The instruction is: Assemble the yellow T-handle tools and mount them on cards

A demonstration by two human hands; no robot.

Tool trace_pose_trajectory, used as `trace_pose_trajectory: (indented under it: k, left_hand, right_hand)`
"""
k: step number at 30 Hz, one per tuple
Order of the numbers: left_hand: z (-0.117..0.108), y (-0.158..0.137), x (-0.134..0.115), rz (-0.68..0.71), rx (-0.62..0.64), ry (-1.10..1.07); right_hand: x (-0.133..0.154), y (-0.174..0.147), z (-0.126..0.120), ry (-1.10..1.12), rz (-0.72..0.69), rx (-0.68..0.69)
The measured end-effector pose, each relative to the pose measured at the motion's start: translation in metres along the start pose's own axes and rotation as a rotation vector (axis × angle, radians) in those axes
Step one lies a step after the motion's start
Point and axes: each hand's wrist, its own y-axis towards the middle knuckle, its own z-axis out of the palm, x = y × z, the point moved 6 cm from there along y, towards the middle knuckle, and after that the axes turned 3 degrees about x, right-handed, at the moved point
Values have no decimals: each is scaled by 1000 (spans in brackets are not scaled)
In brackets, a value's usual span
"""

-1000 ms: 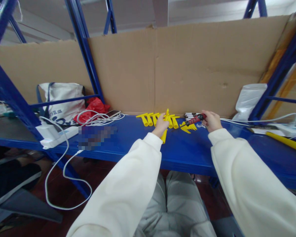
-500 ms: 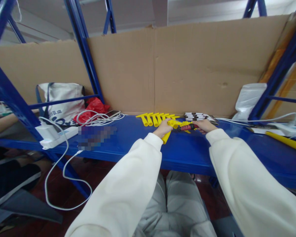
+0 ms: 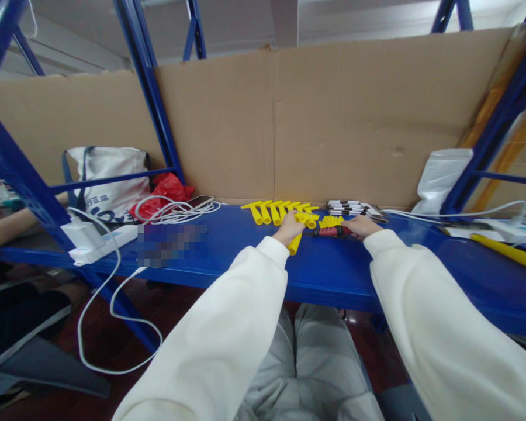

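My left hand [image 3: 290, 227] is closed around a yellow plastic piece [image 3: 295, 244], whose tube-shaped end points down towards me. My right hand [image 3: 362, 225] has its fingers around the rear end of a red-and-black handled tool [image 3: 331, 232], low over the shelf. The tool's dark, thin front points left, towards the left hand; its exact kind is too small to make out. Just behind the handle lies a cluster of small yellow parts [image 3: 331, 221], close to the right fingertips. Beyond the left hand, several yellow T-shaped pieces [image 3: 266, 213] lie in a row.
Black-and-white packets [image 3: 345, 207] lie against the cardboard wall [image 3: 333, 117]. Left on the blue shelf [image 3: 228, 245] are coiled white cables [image 3: 179, 211], a red bag [image 3: 170, 187], a cloth bag [image 3: 109, 166] and a power strip [image 3: 103, 248]. Another person's forearm [image 3: 13, 229] shows far left.
The red-handled tool has dropped slightly towards the shelf and lies more level, uncovering the small yellow parts behind it. My left hand has hardly moved.
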Motion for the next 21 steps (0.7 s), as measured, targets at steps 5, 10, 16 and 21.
trace_pose_trajectory:
  k: [5,10,16,21]
  left_hand:
    - [-2,-2,0,-37,-14,-20]
    - [-4,-2,-1,-35,-17,7]
    - [-4,-4,-4,-50,-3,-17]
    - [-4,-3,-4,-65,-21,-53]
  right_hand:
    - [8,0,-11,-148,-58,-117]
    - [7,-7,-44,-241,-65,-403]
    - [-14,-11,-63,-332,79,-600]
    - [-24,5,-57,-342,96,-477]
